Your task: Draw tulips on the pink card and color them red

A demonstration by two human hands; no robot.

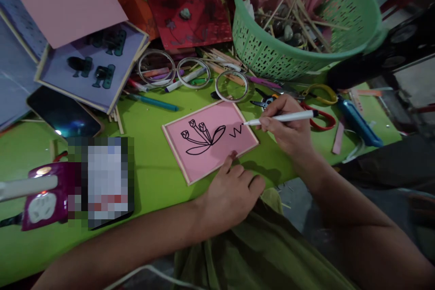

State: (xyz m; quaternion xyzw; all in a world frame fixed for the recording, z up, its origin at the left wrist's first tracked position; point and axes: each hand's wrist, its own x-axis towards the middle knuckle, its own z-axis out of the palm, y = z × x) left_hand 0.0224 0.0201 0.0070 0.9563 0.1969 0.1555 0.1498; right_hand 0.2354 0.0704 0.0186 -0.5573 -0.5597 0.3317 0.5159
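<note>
A pink card (pixel 204 165) edged with thin wooden sticks lies on the green table. Black line-drawn flowers with two leaves are on it, and a zigzag black mark like a "W" stands to their right. My right hand (pixel 288 129) pinches a white marker (pixel 295 116), its tip at the card's right part beside that mark. My left hand (pixel 236 192) rests at the card's lower edge, a finger touching the edge and the other fingers loosely bent, with nothing seen in it.
A green basket (pixel 272 56) with sticks and stones stands at the back right. Tape rolls (pixel 232 99), scissors (pixel 322 124) and a blue cutter (pixel 360 122) lie nearby. At left are a dark phone (pixel 64 111), a purple power strip (pixel 42 199) and a blurred-out device (pixel 108 181).
</note>
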